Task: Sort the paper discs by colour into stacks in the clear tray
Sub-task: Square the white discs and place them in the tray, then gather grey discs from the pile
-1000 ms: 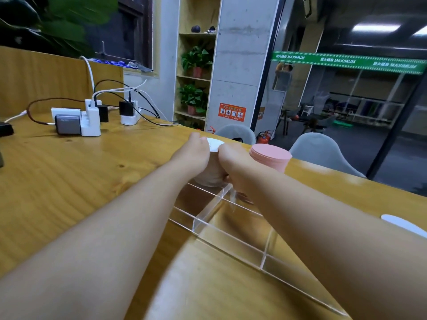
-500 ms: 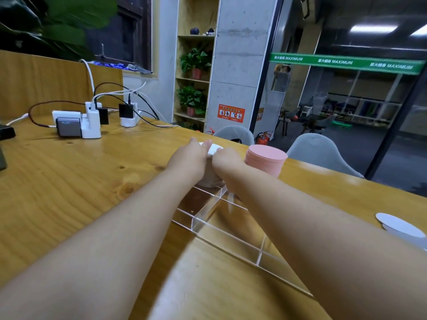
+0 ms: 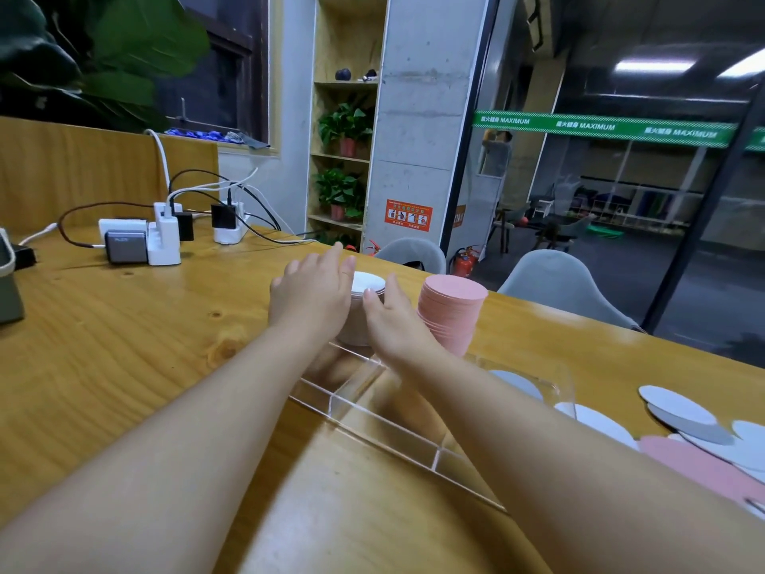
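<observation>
The long honey-coloured wooden table (image 3: 124,366) fills the lower half of the frame. On it, centre and running toward lower right, lies the clear acrylic tray with dividers (image 3: 385,424), its walls hard, slick and easy to nudge. In the tray's far compartments, at mid-frame, stand two stacks: the tall stack of pink paper discs (image 3: 451,312) and, just left of it, the stack of white paper discs (image 3: 366,290), largely hidden behind the hands. At the right edge, loose white and pink paper discs (image 3: 695,432) lie overlapping on the table, not yet sorted.

The left hand (image 3: 310,296) stands against the left side of the white stack, fingers fairly straight and spread, gripping nothing. The right hand (image 3: 389,321) flanks the stack's right side, thumb up by the top disc; it seems to press rather than pinch, though the contact is hidden.

The discs look thin, light and limp, likely to slide off one another. A stack is best squared by its sides with flat palms; single discs are best lifted by an edge.
</observation>
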A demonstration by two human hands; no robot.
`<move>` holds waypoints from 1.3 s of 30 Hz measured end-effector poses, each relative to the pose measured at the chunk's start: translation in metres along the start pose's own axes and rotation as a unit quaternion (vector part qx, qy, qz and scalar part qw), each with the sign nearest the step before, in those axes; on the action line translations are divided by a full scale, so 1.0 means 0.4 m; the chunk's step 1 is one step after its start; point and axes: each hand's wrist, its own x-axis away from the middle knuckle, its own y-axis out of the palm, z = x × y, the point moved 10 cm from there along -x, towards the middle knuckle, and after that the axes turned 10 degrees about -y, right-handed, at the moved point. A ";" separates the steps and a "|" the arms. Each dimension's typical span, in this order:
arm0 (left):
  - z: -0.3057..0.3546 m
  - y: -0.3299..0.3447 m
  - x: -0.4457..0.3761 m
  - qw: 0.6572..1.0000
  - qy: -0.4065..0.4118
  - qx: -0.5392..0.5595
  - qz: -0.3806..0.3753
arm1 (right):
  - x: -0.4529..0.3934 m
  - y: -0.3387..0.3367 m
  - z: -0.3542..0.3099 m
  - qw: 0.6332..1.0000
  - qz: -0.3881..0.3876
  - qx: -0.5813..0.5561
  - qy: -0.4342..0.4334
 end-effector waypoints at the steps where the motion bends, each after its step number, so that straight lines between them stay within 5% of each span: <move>1: 0.007 -0.017 0.006 1.000 0.009 0.020 0.017 | 0.017 -0.015 -0.012 1.000 0.008 0.010 -0.010; 10: 0.161 -0.115 0.210 0.962 0.226 0.133 0.078 | 0.292 -0.243 -0.086 0.982 0.078 0.139 -0.101; 24: 0.399 -0.097 0.618 0.866 0.471 0.159 -0.047 | 0.678 -0.551 0.064 0.958 0.119 0.250 -0.077; 31: 0.351 -0.010 0.705 0.868 0.379 0.103 -0.305 | 0.792 -0.631 0.164 0.934 0.099 0.342 -0.031; 39: 0.301 -0.038 0.757 0.879 0.361 0.118 -0.290 | 0.817 -0.638 0.182 0.902 0.109 0.416 0.022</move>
